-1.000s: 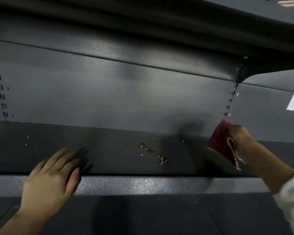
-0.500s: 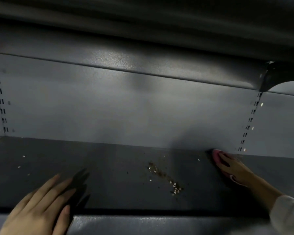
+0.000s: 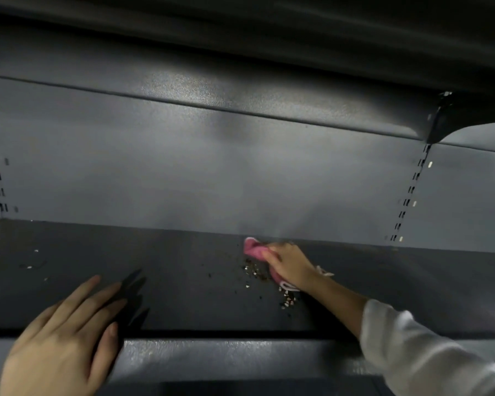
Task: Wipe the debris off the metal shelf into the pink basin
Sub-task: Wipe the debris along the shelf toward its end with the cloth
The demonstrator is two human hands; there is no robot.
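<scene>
The fingers (image 3: 272, 254) of the right hand (image 3: 290, 265) curl over a pink cloth (image 3: 253, 248), pressing it flat to the metal shelf (image 3: 183, 281) close to where the deck meets the back panel (image 3: 212, 172). Part of the cloth pokes out ahead of the fingertips and a pale hem shows under the wrist. The debris (image 3: 257, 272), a loose trail of light and dark crumbs, lies just beside the cloth on its left and near side, running toward the front lip (image 3: 240, 355); a few stray flecks (image 3: 32, 261) sit well apart at the far left. The left hand (image 3: 63, 341) rests with fingers spread and straight, holding nothing, its palm over the front lip. The step in hand looks like the sweep itself, barely started, since the pile is unswept. The pink basin is not in view, so where the crumbs must go cannot be told; the next move likely calls for dragging the cloth forward through the trail to the lip, with the basin brought below the edge. The deck is bare and open leftward and forward; the upper shelf (image 3: 269, 38) limits lift, and the back panel stops any push rearward.
</scene>
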